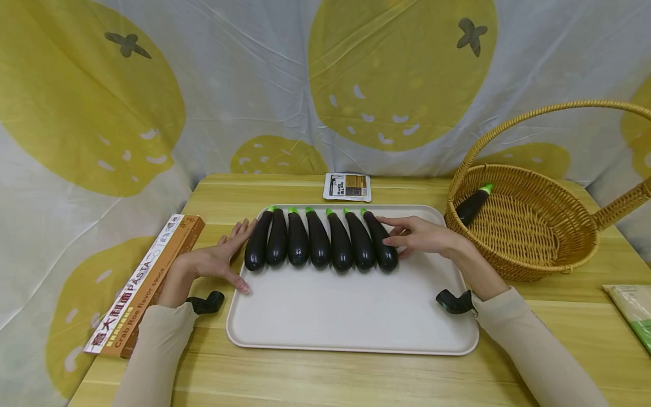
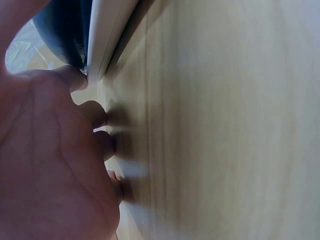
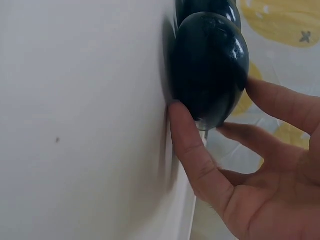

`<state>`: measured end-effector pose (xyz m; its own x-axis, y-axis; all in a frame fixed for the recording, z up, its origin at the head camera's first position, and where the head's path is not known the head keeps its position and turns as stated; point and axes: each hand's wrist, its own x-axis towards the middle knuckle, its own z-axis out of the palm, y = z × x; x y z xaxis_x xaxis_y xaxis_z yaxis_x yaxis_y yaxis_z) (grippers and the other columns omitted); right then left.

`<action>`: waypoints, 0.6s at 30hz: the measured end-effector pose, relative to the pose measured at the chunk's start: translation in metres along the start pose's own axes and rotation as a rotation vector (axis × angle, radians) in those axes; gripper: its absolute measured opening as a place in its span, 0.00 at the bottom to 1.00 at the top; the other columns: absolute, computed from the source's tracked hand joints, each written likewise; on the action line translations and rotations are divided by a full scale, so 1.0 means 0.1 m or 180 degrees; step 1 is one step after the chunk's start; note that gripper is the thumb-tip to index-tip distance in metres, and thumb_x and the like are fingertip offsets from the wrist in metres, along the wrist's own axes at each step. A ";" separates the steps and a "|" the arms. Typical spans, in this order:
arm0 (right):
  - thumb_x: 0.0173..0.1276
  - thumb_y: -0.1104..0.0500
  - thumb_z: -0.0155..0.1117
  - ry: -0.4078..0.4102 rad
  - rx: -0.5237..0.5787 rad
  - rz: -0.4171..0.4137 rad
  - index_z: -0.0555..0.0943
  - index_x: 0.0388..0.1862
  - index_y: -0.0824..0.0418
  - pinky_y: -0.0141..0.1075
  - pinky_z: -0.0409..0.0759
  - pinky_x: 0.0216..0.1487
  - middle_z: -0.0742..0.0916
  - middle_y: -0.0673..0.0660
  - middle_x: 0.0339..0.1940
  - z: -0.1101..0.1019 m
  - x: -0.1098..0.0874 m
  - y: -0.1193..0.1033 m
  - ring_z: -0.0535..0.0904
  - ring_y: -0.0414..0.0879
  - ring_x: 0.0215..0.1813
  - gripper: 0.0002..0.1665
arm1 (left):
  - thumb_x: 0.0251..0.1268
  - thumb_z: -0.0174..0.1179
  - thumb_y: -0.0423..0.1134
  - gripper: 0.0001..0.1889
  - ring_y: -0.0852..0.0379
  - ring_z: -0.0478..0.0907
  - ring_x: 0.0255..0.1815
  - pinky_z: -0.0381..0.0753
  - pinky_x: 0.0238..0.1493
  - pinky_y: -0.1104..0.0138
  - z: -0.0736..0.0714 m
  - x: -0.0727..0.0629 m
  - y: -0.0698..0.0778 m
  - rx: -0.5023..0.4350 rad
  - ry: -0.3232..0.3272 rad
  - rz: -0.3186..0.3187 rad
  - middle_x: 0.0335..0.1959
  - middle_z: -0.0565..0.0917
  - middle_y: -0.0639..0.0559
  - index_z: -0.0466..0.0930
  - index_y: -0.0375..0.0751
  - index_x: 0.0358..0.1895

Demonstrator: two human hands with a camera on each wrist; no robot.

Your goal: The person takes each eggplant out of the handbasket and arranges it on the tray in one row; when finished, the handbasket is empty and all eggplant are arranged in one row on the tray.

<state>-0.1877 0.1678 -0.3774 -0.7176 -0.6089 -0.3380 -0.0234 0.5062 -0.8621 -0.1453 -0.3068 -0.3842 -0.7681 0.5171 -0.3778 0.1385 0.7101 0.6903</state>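
Note:
Several dark eggplants [image 1: 319,240] with green stem ends lie side by side in a row along the far part of a white tray [image 1: 356,316]. My right hand [image 1: 418,234] is at the right end of the row. Its thumb and fingertips touch the side of the last eggplant [image 3: 207,65], with the fingers fairly straight. At the left end my left hand [image 1: 220,259] spreads its fingers at the tray's left edge and holds nothing. Its thumb lies over the rim, while the other fingers reach down to the table beside the tray.
A wicker basket [image 1: 524,265] with a tall handle stands to the right, one eggplant [image 1: 472,208] inside. A pasta box [image 1: 147,282] lies at the left. Behind the tray is a small packet [image 1: 347,187]; another package [image 1: 633,308] lies at the right edge.

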 end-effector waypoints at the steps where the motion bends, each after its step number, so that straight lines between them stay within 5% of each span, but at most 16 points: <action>1: 0.79 0.60 0.59 -0.0001 0.0002 0.0001 0.56 0.85 0.59 0.44 0.90 0.50 0.84 0.68 0.56 0.00 0.00 0.00 0.84 0.47 0.51 0.40 | 0.40 0.86 0.47 0.81 0.31 0.10 0.81 0.17 0.76 0.30 0.00 0.00 0.00 -0.0006 -0.0002 -0.0001 0.81 0.15 0.31 0.22 0.46 0.84; 9: 0.81 0.56 0.58 0.0038 -0.0202 -0.0016 0.56 0.85 0.62 0.46 0.89 0.53 0.84 0.70 0.60 -0.08 -0.12 -0.06 0.85 0.53 0.53 0.39 | 0.41 0.86 0.46 0.81 0.32 0.10 0.81 0.16 0.76 0.30 0.00 0.00 0.00 -0.0038 -0.0015 -0.0004 0.80 0.15 0.32 0.22 0.46 0.84; 15: 0.82 0.54 0.56 0.0197 -0.0360 -0.0226 0.59 0.84 0.60 0.44 0.88 0.57 0.81 0.70 0.65 -0.28 -0.53 -0.19 0.83 0.60 0.62 0.36 | 0.41 0.86 0.46 0.80 0.32 0.10 0.81 0.17 0.76 0.30 0.00 0.00 0.01 -0.0023 -0.0017 -0.0015 0.81 0.15 0.32 0.22 0.47 0.84; 18: 0.83 0.53 0.54 0.0459 -0.0334 -0.0149 0.64 0.82 0.61 0.40 0.88 0.55 0.84 0.67 0.64 -0.43 -0.77 -0.21 0.86 0.54 0.59 0.33 | 0.41 0.86 0.46 0.80 0.32 0.10 0.81 0.17 0.76 0.30 -0.01 0.00 0.02 -0.0028 -0.0023 -0.0032 0.81 0.15 0.32 0.22 0.46 0.84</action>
<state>-0.1625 0.2304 -0.3173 -0.8061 -0.5434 -0.2343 -0.1262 0.5448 -0.8290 -0.1457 -0.3058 -0.3828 -0.7649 0.5134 -0.3891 0.1253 0.7110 0.6919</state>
